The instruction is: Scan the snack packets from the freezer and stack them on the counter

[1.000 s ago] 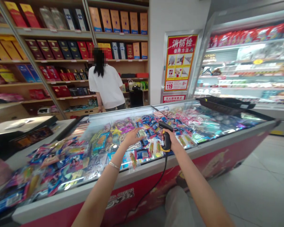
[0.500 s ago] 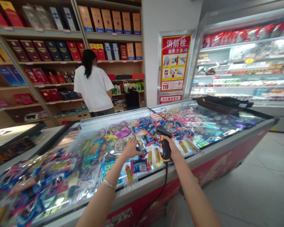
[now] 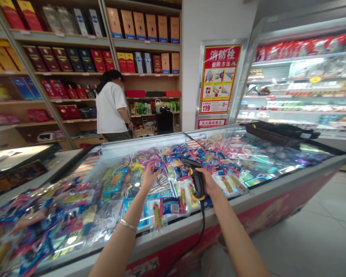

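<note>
A black and yellow barcode scanner [image 3: 198, 184] is at the centre of the frame, upright in the closed grip of the right hand [image 3: 208, 180], its head pointing left over the snacks. Its black cord [image 3: 202, 221] runs down past the freezer's edge. Just left of it, the left hand [image 3: 150, 176] pinches a small blue and pink packet [image 3: 158, 165] between thumb and fingers, its gap narrow; a bracelet [image 3: 128, 224] circles that wrist.

Below the hands, near the front edge, lie a blue packet with a barcode [image 3: 172, 206] and, beside it, a clear green and orange packet [image 3: 157, 217]. More packaged snacks spread around them across the chest freezer [image 3: 256, 199], with a heap of packets [image 3: 43, 217] at lower left.

Farther out, a black basket [image 3: 271, 134] rests on the freezer's far right end. A person in a white shirt [image 3: 111, 109] stands behind it, upper left, before shelves of boxed goods. A red and yellow poster [image 3: 220, 80] hangs at upper centre-right, and a lit refrigerated display [image 3: 302, 92] fills the upper right.
</note>
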The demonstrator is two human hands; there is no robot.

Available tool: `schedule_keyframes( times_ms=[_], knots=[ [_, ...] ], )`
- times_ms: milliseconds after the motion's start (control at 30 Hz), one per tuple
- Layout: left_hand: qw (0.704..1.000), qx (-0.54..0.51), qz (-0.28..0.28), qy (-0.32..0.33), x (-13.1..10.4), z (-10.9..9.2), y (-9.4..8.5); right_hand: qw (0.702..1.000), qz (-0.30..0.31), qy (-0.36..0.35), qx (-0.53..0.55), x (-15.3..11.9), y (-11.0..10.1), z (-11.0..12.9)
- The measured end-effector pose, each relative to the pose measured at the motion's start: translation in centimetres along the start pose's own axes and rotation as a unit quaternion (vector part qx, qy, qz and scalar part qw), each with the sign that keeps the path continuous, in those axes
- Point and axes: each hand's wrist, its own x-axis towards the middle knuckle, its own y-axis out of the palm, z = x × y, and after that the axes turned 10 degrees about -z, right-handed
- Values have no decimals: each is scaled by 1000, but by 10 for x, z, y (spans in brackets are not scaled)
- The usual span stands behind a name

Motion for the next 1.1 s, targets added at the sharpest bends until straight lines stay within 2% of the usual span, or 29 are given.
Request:
schedule_keyframes(
  times_ms=[100,233,433,633,1100],
  knots=[
    [1000,2,-1,-1,-1,0,1,999,25,8,-21,-2,1,-5],
    [999,28,24,21,-7,-11,-1,996,52,-56,-40,0,2,-10],
    [995,44,61,59,-21,-21,0,996,49,-60,-46,-4,5,-10],
    [996,57,36,54,-24,-27,0,996,35,-56,-56,-2,6,-10],
    [997,47,37,46,-23,-32,-2,996,59,-48,-46,-2,4,-11]
  ],
)
